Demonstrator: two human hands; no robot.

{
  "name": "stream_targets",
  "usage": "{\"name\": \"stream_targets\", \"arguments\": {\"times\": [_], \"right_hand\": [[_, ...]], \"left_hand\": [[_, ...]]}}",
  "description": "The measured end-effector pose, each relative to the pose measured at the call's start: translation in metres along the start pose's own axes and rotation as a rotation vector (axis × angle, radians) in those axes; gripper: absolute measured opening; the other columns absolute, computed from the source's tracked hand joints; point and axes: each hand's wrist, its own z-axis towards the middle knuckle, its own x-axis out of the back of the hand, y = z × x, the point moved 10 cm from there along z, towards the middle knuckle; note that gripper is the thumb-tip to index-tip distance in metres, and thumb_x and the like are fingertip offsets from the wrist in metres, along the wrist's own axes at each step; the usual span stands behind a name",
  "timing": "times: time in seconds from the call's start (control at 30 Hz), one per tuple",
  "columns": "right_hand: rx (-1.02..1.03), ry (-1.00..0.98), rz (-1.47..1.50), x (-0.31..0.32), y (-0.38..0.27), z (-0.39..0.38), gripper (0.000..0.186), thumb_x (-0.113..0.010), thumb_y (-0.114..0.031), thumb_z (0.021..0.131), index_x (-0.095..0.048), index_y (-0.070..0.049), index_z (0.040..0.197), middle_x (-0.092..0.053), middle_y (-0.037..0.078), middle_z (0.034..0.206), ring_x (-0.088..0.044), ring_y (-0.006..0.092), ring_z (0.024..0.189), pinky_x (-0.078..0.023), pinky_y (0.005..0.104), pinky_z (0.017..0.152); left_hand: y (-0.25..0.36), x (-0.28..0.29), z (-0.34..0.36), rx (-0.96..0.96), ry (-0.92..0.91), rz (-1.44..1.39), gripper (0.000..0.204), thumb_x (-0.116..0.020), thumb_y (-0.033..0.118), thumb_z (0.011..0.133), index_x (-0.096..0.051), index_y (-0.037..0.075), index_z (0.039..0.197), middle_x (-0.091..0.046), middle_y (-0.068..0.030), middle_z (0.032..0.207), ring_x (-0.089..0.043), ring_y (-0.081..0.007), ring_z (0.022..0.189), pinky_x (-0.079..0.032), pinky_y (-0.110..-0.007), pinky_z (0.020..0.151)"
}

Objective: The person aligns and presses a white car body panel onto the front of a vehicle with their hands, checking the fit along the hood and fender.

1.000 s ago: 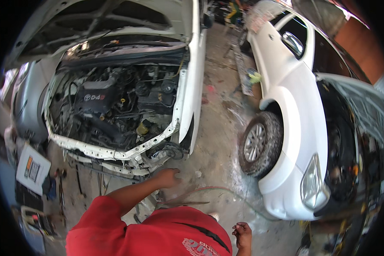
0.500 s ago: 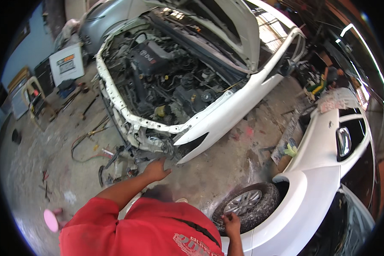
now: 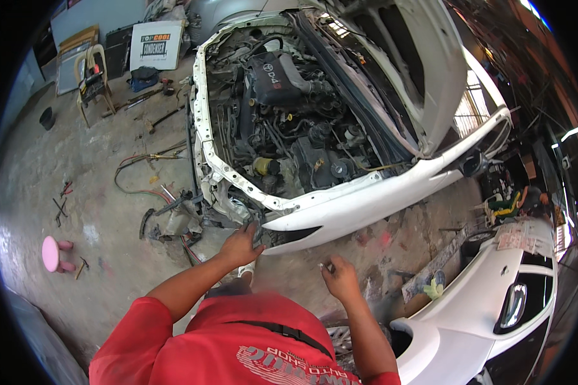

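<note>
My left hand (image 3: 240, 248) reaches forward, fingers stretched out, at the front tip of a white car fender (image 3: 340, 206). Whether its fingertips touch the car's front corner is hard to see. My right hand (image 3: 340, 280) is raised below the fender, apart from it, with thumb and fingers pinched together. A tiny light spot shows at its fingertips, too small to name. Beyond the fender lies the exposed engine bay (image 3: 289, 135), bordered by a cream metal front frame (image 3: 207, 151). The raised hood (image 3: 424, 77) stands above it.
Loose car parts (image 3: 176, 221) and a thin hose (image 3: 123, 183) lie on the concrete by the car's front. Leftward are a pink stool (image 3: 52, 254), a hammer (image 3: 81, 268) and a plastic chair (image 3: 91, 83). A second white car (image 3: 459, 327) stands close on my right.
The view has swung, so the engine bay sits further right. My right hand has risen from beside the loose wheel toward the fender. My left hand is nearer the fender's front tip.
</note>
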Motion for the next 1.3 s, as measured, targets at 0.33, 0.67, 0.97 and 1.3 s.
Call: {"name": "stream_targets", "arguments": {"times": [0.33,0.67,0.97,1.3], "right_hand": [[0.343,-0.214,-0.287,-0.043,-0.044,0.189,0.011,-0.069,-0.009,0.085,-0.067,-0.005,0.095,-0.069,0.015,0.093,-0.066,0.0366,0.096,-0.051,0.0483,0.084],[0.389,-0.543,-0.349,-0.117,-0.024,0.229,0.015,-0.063,-0.008,0.083,-0.073,-0.003,0.093,-0.074,0.022,0.090,-0.072,0.0436,0.087,-0.057,0.0544,0.080],[0.352,-0.529,-0.406,-0.134,-0.016,0.231,0.016,-0.063,-0.008,0.084,-0.076,-0.002,0.092,-0.075,0.023,0.094,-0.074,0.0418,0.093,-0.058,0.0529,0.083],[0.296,-0.548,-0.595,-0.136,-0.038,0.226,0.021,-0.063,-0.013,0.088,-0.082,-0.006,0.090,-0.079,0.020,0.094,-0.078,0.0354,0.091,-0.058,0.0469,0.081]], "left_hand": [[0.033,-0.019,0.069,-0.034,-0.006,-0.137,0.091,-0.076,0.036,0.089,-0.031,0.002,0.160,-0.066,-0.0329,0.123,-0.069,-0.0486,0.106,-0.055,-0.055,0.093],[0.035,-0.030,0.078,0.074,-0.070,-0.119,0.092,-0.076,0.044,0.090,-0.030,0.022,0.166,-0.074,-0.0259,0.103,-0.072,-0.0440,0.094,-0.057,-0.054,0.087],[0.034,-0.027,0.082,0.176,-0.123,-0.121,0.092,-0.079,0.050,0.086,-0.036,0.028,0.165,-0.075,-0.0225,0.094,-0.072,-0.0434,0.093,-0.055,-0.055,0.088],[0.032,-0.028,0.086,0.153,-0.105,-0.112,0.093,-0.081,0.047,0.086,-0.037,0.025,0.165,-0.075,-0.0248,0.096,-0.073,-0.0444,0.094,-0.056,-0.053,0.088]]}}
